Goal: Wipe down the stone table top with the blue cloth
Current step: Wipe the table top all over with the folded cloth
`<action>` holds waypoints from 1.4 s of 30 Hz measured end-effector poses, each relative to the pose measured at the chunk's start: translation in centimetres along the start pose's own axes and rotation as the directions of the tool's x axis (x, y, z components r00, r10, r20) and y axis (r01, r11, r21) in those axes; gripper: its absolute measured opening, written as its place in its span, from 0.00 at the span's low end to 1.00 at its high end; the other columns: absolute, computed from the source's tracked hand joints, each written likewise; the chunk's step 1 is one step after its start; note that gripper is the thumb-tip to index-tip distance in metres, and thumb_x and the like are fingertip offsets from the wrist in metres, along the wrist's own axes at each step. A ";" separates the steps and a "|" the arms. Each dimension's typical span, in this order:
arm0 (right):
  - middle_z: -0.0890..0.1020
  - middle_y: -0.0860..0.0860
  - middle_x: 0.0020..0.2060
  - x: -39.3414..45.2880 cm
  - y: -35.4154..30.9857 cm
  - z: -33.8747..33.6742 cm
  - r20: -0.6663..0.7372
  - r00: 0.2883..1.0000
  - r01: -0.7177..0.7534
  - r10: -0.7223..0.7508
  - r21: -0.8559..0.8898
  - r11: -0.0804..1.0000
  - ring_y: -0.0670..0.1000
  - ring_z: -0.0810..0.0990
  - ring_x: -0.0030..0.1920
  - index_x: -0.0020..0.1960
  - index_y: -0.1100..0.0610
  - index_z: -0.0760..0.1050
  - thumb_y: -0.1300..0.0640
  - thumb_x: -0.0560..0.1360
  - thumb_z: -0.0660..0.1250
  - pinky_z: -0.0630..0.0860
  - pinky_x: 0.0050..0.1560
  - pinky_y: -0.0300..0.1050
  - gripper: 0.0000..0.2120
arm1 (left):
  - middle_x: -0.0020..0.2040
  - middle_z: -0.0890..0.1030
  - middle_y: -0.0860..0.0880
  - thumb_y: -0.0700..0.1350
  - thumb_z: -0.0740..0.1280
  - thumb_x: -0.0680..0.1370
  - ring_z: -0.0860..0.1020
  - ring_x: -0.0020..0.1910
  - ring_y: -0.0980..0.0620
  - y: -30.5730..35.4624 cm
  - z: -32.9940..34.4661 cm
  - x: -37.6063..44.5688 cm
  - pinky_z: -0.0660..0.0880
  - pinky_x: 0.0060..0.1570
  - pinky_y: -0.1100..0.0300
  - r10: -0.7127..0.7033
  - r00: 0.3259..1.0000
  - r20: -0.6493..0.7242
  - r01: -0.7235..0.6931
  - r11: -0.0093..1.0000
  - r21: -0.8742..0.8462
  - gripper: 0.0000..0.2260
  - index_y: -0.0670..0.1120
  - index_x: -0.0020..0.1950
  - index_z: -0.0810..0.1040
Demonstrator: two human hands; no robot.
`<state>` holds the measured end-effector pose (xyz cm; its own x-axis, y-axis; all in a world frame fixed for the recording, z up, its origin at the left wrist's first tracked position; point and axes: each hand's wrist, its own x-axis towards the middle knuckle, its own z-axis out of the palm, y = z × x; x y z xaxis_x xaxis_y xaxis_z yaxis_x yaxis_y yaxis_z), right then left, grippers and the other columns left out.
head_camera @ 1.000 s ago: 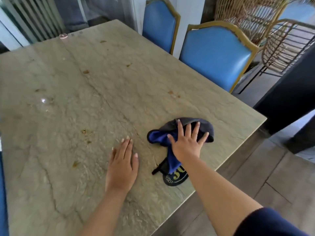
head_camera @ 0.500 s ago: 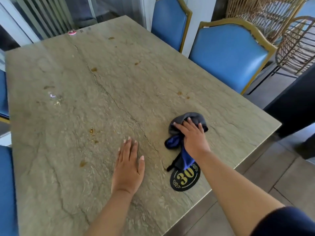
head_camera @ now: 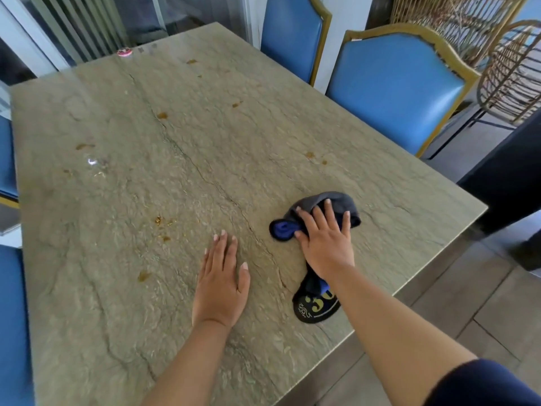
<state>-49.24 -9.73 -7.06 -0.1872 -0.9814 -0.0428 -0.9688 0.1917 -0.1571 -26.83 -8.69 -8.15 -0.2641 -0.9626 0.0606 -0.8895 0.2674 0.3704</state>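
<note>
Blue chair seat [head_camera: 11, 332] at far left edge, 9 o'clock of the stone table top [head_camera: 123, 288]. Another blue chair [head_camera: 6, 159] above it, partly cut off.

Table top is greenish-grey stone, with a dark crack running diagonally from 11 o'clock down toward the near edge. Brown stains [head_camera: 162, 221] scattered over it, most at 9 to 12 o'clock of the left hand. A wet glint [head_camera: 92, 162] at 10 o'clock. Small pink round object [head_camera: 125, 51] at far edge, 11 o'clock (too small to tell what).

Left hand [head_camera: 221, 284] lies flat on the stone, palm down, fingers together and extended, gripping nothing.

Blue cloth [head_camera: 322, 215] sits at 2 o'clock of the left hand, near the table's right edge, bunched up, grey side showing on top and blue fold at its left. Right hand [head_camera: 326, 241] presses down on the cloth, fingers spread over it, palm flat, not clenched around it. A strip of cloth trails under the wrist toward 6 o'clock.

Black round disc [head_camera: 314, 309] with gold "30" lies at 6 o'clock of the right hand, partly covered by cloth and forearm.

Two blue chairs with gold frames [head_camera: 392, 89] at 1 o'clock beyond the table. Wicker chair [head_camera: 512, 74] at 2 o'clock.
</note>
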 end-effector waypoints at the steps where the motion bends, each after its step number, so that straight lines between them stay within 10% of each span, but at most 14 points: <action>1: 0.55 0.49 0.77 0.6 -0.3 0.0 0.004 0.998 -0.060 0.060 0.013 0.998 0.54 0.40 0.78 0.77 0.42 0.47 0.40 0.81 0.43 0.36 0.73 0.63 0.25 | 0.79 0.46 0.51 0.58 0.40 0.78 0.38 0.76 0.58 0.0 0.0 0.0 0.38 0.75 0.60 -0.001 1.000 0.002 0.001 1.000 0.002 0.30 0.48 0.79 0.51; 11: 0.68 0.48 0.72 -8.4 -0.5 0.9 0.037 0.893 0.451 -0.449 -0.033 0.892 0.54 0.55 0.77 0.76 0.41 0.53 0.42 0.80 0.45 0.51 0.75 0.61 0.24 | 0.77 0.58 0.44 0.47 0.56 0.80 0.53 0.77 0.46 0.9 0.6 0.8 0.51 0.75 0.48 -0.078 0.996 -0.052 0.079 0.997 0.016 0.23 0.41 0.74 0.63; 14: 0.58 0.48 0.77 -7.7 4.2 0.1 0.051 0.972 0.228 -0.227 -0.004 0.974 0.52 0.43 0.78 0.76 0.38 0.45 0.40 0.79 0.39 0.41 0.75 0.59 0.25 | 0.78 0.55 0.45 0.45 0.59 0.79 0.50 0.78 0.47 3.7 0.9 1.4 0.43 0.75 0.45 -0.223 0.975 -0.012 0.223 0.975 -0.024 0.24 0.42 0.75 0.61; 18: 0.50 0.50 0.78 -6.2 5.1 -0.7 0.052 0.978 -0.206 0.203 0.061 0.977 0.54 0.37 0.77 0.77 0.42 0.41 0.41 0.81 0.42 0.35 0.74 0.62 0.26 | 0.79 0.49 0.49 0.47 0.56 0.81 0.46 0.78 0.50 6.8 1.8 1.2 0.39 0.73 0.43 -0.025 0.997 0.067 0.025 1.000 0.011 0.24 0.48 0.77 0.56; 25: 0.62 0.48 0.75 -9.7 5.9 0.1 0.018 0.976 0.217 -0.217 -0.002 0.976 0.52 0.45 0.77 0.76 0.40 0.47 0.40 0.81 0.37 0.40 0.74 0.58 0.24 | 0.79 0.54 0.52 0.44 0.55 0.81 0.49 0.78 0.51 8.7 3.0 4.7 0.45 0.74 0.39 0.086 0.994 0.072 -0.090 0.995 0.042 0.21 0.51 0.76 0.62; 35: 0.50 0.50 0.78 4.2 14.4 -2.6 0.079 0.941 -0.332 0.329 0.028 0.943 0.57 0.35 0.76 0.77 0.43 0.41 0.35 0.78 0.38 0.34 0.71 0.68 0.30 | 0.79 0.48 0.53 0.53 0.43 0.82 0.44 0.78 0.51 11.3 5.3 8.3 0.45 0.74 0.40 0.014 0.999 0.034 -0.020 0.981 0.194 0.23 0.56 0.78 0.48; 39: 0.53 0.50 0.78 6.1 8.7 -2.1 0.079 0.997 0.005 -0.008 0.027 1.000 0.56 0.37 0.77 0.77 0.42 0.41 0.39 0.80 0.40 0.33 0.71 0.67 0.27 | 0.80 0.49 0.49 0.54 0.45 0.80 0.45 0.78 0.50 11.4 5.5 8.5 0.48 0.75 0.41 -0.062 0.998 0.017 0.058 0.978 0.203 0.27 0.49 0.79 0.49; 42: 0.63 0.48 0.75 4.4 8.8 -1.3 0.077 0.883 0.464 -0.463 -0.005 0.886 0.54 0.47 0.78 0.76 0.40 0.50 0.42 0.81 0.44 0.40 0.73 0.62 0.24 | 0.79 0.50 0.46 0.51 0.46 0.78 0.46 0.78 0.48 11.3 5.4 8.6 0.51 0.74 0.39 -0.102 0.994 0.042 0.088 0.964 0.253 0.28 0.45 0.79 0.50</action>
<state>-58.76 -12.34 -7.36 0.2954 -0.9545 -0.0411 -0.9457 -0.2861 -0.1543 -41.15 -13.70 -8.47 -0.1874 -0.9822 -0.0163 -0.9746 0.1838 0.1281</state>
